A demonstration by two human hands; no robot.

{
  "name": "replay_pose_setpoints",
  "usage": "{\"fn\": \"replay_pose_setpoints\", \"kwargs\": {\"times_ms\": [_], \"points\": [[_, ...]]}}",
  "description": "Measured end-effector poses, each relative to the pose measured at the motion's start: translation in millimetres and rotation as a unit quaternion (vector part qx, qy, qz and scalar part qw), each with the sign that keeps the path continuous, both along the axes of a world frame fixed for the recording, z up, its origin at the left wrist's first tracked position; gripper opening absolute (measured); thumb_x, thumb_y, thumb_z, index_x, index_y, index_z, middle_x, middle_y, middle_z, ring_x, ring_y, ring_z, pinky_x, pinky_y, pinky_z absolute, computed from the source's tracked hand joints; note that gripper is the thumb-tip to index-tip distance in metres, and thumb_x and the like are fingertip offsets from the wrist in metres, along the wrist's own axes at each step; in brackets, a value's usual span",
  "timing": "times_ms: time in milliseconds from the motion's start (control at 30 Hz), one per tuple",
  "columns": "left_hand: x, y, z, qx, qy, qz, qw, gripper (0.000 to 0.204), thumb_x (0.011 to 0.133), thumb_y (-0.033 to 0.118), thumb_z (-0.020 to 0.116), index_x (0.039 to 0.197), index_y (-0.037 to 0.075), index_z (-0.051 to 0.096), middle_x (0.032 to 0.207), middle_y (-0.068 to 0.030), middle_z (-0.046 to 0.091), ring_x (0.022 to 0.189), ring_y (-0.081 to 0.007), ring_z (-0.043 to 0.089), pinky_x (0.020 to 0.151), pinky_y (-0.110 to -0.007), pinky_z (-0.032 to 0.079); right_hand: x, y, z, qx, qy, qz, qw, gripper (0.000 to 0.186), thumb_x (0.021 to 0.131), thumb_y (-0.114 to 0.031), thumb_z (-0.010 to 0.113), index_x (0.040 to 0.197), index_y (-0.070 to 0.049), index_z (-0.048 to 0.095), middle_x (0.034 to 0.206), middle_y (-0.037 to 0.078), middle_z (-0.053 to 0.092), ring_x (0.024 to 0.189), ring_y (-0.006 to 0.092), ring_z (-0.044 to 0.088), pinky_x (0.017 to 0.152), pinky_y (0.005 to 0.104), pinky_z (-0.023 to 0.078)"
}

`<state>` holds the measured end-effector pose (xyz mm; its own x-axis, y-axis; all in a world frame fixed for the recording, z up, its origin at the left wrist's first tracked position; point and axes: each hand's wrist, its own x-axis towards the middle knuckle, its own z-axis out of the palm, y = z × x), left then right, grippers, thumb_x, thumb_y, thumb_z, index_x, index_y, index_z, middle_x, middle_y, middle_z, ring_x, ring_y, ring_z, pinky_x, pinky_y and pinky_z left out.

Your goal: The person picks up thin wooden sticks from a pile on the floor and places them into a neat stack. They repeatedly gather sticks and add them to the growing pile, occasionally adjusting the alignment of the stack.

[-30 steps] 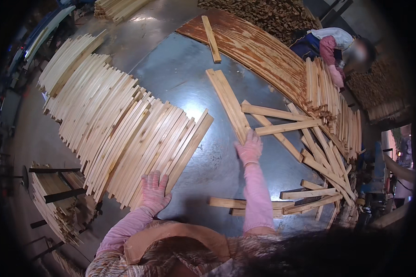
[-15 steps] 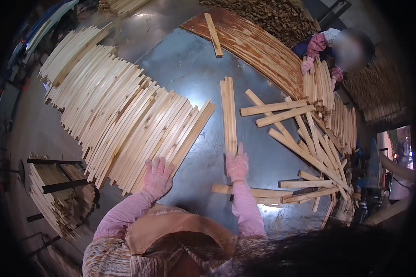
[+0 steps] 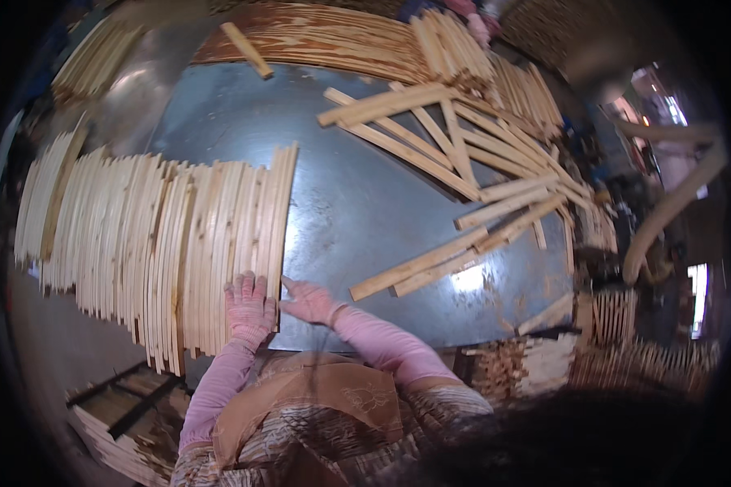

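A long row of pale wooden strips (image 3: 166,243), standing side by side, fills the left part of the metal table (image 3: 345,219). My left hand (image 3: 250,307), in a pink glove, lies with fingers spread on top of the near ends at the row's right side. Against the outer face of the last strip (image 3: 283,219) rests my right hand (image 3: 310,303), also gloved, its thumb and fingers stretched out. Its fingertips touch that strip low down and are partly hidden by it. Neither hand is wrapped around a strip.
Loose wooden strips (image 3: 471,154) lie crisscrossed on the table's right side. A worn brown board (image 3: 325,36) with a single strip (image 3: 248,50) runs along the far edge. Beyond it, another person's pink-gloved hand (image 3: 477,31) is by a stacked bundle (image 3: 451,53).
My right hand has moved left from the pair of strips at mid-table to the row's right end, and the pair no longer lies there. The view has turned to the right.
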<state>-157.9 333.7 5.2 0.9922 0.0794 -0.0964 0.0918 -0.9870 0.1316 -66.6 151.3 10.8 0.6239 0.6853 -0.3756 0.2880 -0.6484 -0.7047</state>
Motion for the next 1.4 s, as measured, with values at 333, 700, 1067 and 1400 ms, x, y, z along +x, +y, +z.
{"fn": "replay_pose_setpoints", "kwargs": {"times_ms": [333,700,1067,1400], "points": [[-0.4,-3.5,11.5,-0.126,-0.039,-0.047,0.990,0.065,0.090,0.034,0.069,0.146,0.008,0.053,0.154,-0.0181,0.046,0.146,-0.0392,0.038,0.123,-0.054,0.027,-0.4,-206.8,-22.7,-0.256,-0.228,-0.469,0.814,0.091,0.081,-0.054,0.079,0.149,-0.003,0.046,0.147,0.023,0.051,0.135,0.0406,0.048,0.114,0.0491,0.039],[27.7,-173.0,14.0,-0.213,0.056,-0.309,0.925,0.067,0.091,0.048,0.067,0.144,0.010,0.055,0.146,-0.0175,0.053,0.139,-0.0376,0.046,0.119,-0.054,0.032,-42.0,-296.2,-41.3,-0.155,-0.055,-0.745,0.647,0.093,0.081,-0.043,0.081,0.155,-0.003,0.041,0.133,0.033,0.063,0.122,0.0491,0.062,0.103,0.0495,0.050],[30.4,-247.4,53.0,-0.275,0.187,-0.098,0.938,0.055,0.084,0.017,0.066,0.137,0.011,0.056,0.129,-0.0212,0.061,0.119,-0.0434,0.060,0.099,-0.053,0.050,49.7,-434.0,-42.1,-0.111,-0.055,-0.666,0.735,0.082,0.092,-0.049,0.067,0.152,0.003,0.044,0.129,0.026,0.068,0.124,0.0404,0.063,0.107,0.0422,0.045],[-103.8,-132.9,1.3,-0.075,-0.087,-0.009,0.993,0.046,0.084,0.032,0.075,0.121,0.008,0.063,0.139,-0.0172,0.058,0.136,-0.0408,0.048,0.116,-0.050,0.038,152.3,-510.9,-80.0,0.175,-0.054,-0.731,0.657,0.050,0.095,-0.041,0.070,0.117,0.003,0.067,0.099,0.015,0.072,0.089,0.0247,0.068,0.080,0.0344,0.053]]}}
